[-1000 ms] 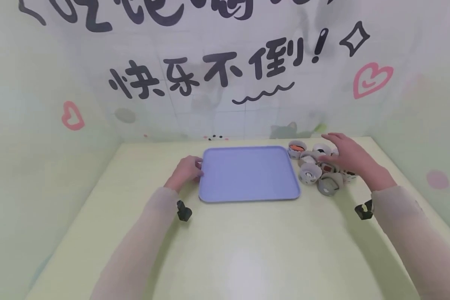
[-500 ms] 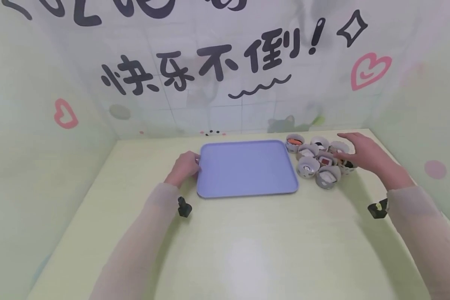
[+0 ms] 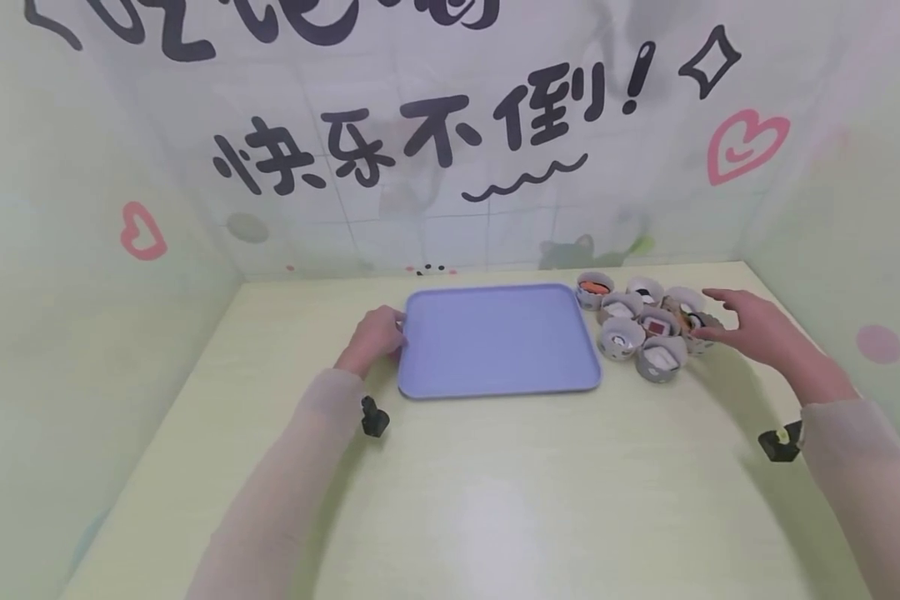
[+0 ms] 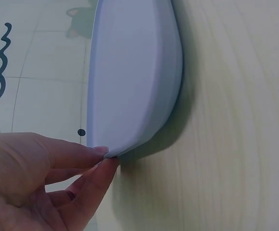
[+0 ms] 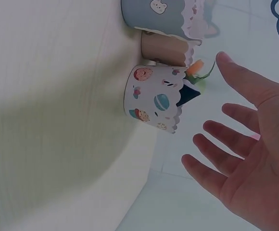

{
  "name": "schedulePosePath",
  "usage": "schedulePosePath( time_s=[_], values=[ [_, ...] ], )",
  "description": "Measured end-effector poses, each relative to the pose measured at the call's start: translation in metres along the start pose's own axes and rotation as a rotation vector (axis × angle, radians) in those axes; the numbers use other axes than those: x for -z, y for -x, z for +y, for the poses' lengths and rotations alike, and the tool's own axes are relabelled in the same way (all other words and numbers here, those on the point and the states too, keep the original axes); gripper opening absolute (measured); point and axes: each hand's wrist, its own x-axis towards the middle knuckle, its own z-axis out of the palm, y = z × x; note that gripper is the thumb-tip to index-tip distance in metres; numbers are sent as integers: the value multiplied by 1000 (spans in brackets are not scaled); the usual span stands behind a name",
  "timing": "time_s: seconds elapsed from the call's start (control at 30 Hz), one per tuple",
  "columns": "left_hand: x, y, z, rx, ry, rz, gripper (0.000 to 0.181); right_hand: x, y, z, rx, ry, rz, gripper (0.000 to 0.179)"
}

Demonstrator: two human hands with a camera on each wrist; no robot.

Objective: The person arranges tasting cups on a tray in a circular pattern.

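A light purple tray [image 3: 501, 342] lies on the table. My left hand [image 3: 375, 340] is at its left edge; in the left wrist view, thumb and fingertips pinch the tray's rim [image 4: 130, 147]. To the right of the tray, several paper baking cups stand bunched together, with small food-like pieces inside. My right hand [image 3: 757, 329] hovers beside the rightmost ones, fingers spread and holding nothing. Nearest to it in the right wrist view is a white cup [image 5: 146, 94] printed with cookies and macarons. A dark piece [image 5: 187, 94] and something orange and green [image 5: 197, 72] stick out above the rims.
A cup with an orange piece [image 3: 594, 288] stands at the tray's back right corner. A grey cup [image 3: 662, 362] is frontmost in the cluster. Behind the pale table [image 3: 450, 483] rises a wall [image 3: 420, 225] with black lettering; side walls flank it.
My right hand has moved right and slightly toward me, off from above the cups to beside them, uncovering more of them. The left hand stays at the tray's edge.
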Motion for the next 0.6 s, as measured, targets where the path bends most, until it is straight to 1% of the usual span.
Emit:
schedulePosePath(
  time_s=[0.27,0.43,0.6],
  values=[
    [3,1,2,-5,-13,7,59,-9,2,9,-38,-49,6,83],
    [2,1,0,-1,6,-3,59,-14,5,13,-80,-103,-18,87],
    [-1,4,-1,-3,18,1,59,-21,7,15,-127,-144,-39,85]
  ],
)
